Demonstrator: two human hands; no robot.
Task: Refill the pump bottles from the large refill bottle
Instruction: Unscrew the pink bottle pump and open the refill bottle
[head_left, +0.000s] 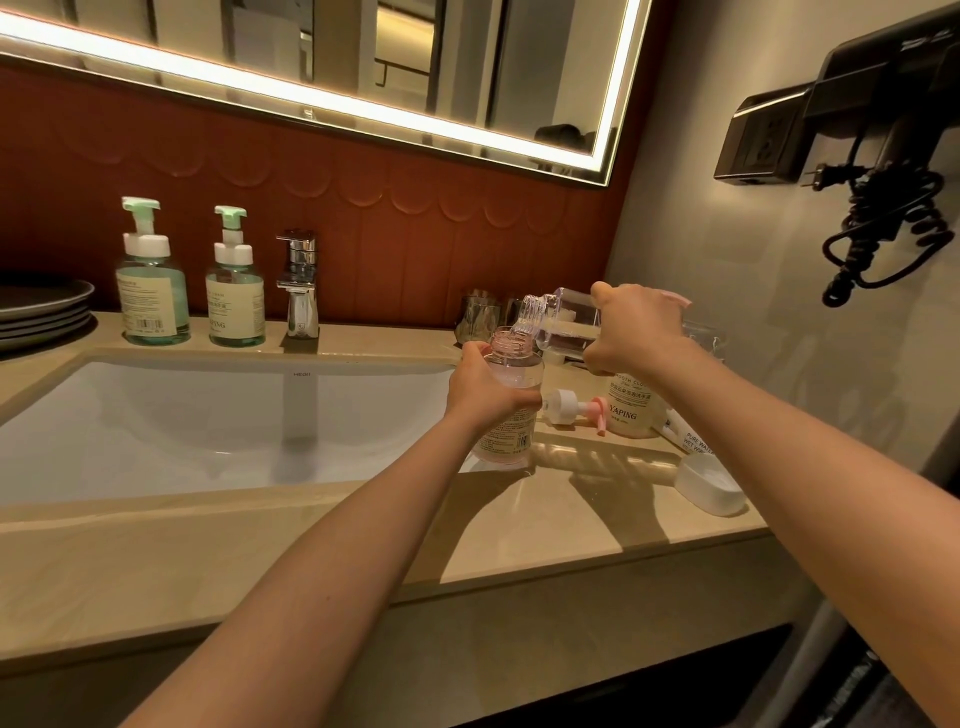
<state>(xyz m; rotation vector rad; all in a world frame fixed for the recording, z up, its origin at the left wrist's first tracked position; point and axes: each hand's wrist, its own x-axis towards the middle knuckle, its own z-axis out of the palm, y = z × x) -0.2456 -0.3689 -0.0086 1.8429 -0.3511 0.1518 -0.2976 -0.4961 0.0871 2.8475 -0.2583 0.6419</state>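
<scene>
My left hand (480, 387) grips an uncapped pink pump bottle (511, 434) that stands on the counter right of the sink. My right hand (636, 325) holds a clear refill bottle (563, 317) tipped almost level, its threaded mouth over the pink bottle's neck, with clear liquid running in. A pink-and-white pump head (576, 408) lies on the counter just right of the pink bottle. A yellowish bottle (631, 410) stands under my right wrist, its top hidden. Two green pump bottles (150, 291) (235, 296) stand behind the sink, left of the tap.
A white sink basin (156, 415) fills the left of the beige counter (260, 545). The chrome tap (298, 286) stands at the back. Grey plates (44, 312) are stacked far left. A white cap (709, 483) and a wet-wipes pack (693, 439) lie at right. A hair dryer (878, 130) hangs on the wall.
</scene>
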